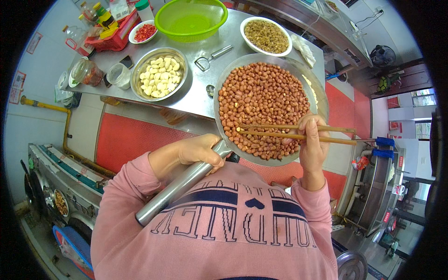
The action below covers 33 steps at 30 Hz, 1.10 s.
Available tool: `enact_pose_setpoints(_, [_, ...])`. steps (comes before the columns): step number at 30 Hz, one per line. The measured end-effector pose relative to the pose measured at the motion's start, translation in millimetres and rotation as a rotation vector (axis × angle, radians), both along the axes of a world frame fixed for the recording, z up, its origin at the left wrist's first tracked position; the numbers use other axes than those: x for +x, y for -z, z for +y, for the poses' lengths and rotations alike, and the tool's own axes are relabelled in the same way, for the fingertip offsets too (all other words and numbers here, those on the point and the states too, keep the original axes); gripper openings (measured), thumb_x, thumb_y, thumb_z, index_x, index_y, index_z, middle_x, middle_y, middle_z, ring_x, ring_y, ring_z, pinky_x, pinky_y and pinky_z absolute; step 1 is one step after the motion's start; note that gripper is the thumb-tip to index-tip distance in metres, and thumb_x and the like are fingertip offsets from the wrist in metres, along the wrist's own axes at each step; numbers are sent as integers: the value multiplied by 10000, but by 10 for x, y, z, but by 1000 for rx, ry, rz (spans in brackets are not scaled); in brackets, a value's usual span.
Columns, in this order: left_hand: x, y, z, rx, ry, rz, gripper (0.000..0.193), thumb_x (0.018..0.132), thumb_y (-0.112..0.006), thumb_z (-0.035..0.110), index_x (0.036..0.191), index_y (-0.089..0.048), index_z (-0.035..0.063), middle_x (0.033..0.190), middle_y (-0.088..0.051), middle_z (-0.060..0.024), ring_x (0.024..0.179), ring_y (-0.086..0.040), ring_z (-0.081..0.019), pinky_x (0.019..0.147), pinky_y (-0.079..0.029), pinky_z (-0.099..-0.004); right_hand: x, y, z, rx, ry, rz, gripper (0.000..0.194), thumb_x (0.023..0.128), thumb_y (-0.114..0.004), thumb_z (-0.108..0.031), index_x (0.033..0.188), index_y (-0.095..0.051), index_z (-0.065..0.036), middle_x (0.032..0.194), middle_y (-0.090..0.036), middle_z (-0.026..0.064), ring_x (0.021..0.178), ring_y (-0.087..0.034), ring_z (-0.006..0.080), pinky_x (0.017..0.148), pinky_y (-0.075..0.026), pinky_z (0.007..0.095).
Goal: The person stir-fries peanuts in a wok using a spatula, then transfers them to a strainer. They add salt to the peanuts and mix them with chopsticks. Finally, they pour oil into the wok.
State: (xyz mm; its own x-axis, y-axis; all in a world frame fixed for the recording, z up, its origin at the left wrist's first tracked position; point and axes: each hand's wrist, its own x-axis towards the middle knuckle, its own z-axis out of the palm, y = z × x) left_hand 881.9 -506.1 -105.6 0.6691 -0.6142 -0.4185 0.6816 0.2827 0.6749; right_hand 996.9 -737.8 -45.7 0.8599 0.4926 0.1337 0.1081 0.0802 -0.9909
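My left hand (pixel 199 152) grips the thick metal handle (pixel 178 190) of a wide round strainer or ladle (pixel 217 115), close to where the handle meets the rim. Red-skinned peanuts (pixel 262 101) fill the vessel. In my right hand (pixel 313 147) is a pair of wooden chopsticks (pixel 336 134), their tips down on the peanuts near the left side. One peanut (pixel 239 129) at the tips shows pale where its skin is off. Behind the peanuts, a larger metal bowl (pixel 323 101) is partly hidden, with something pale yellow (pixel 309 84) in it.
On the steel table (pixel 224 75) stand a metal bowl (pixel 135 91) of peeled garlic cloves (pixel 161 77), a peeler (pixel 213 57), a green plastic basket (pixel 190 26), a white bowl of chopped pickles (pixel 267 35), chopped red chilli (pixel 144 32) and glass jars (pixel 87 71). A stove (pixel 73 196) is at left.
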Motion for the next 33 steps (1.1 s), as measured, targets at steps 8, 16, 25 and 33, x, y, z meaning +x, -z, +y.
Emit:
enact_pose_setpoints(8, [-26,35,-10,-1,-12,-2,312,624,-627,132,851,-470,-13,627,-535,-67,495,-512,-115,451,-427,-235,-23,3,25,-9,37,65,293,955,-404,-259,781,-434,-26,719,-460,57,552,-570,156,475,-489,247])
enact_pose_setpoints(16, [-56,49,-5,-27,-17,1,306,622,-635,135,841,-479,-11,636,-543,-65,495,-509,-114,450,-422,-233,-19,66,30,25,46,73,286,955,-404,-260,787,-438,-31,711,-478,57,526,-574,176,473,-495,269])
enact_pose_setpoints(25, [-148,91,-30,54,-39,-39,320,628,-626,148,873,-492,-7,638,-529,-61,509,-506,-122,447,-412,-241,-87,-424,-332,492,135,468,305,974,-293,-340,807,-384,-102,672,-388,31,464,-468,154,399,-429,254])
enact_pose_setpoints(33, [-187,-88,-26,22,-94,49,440,618,-678,218,928,-490,-31,674,-531,-73,568,-535,-141,493,-421,-240,-551,-1260,-672,855,-151,381,317,983,-240,-320,791,-393,-120,673,-373,51,408,-356,134,368,-330,230])
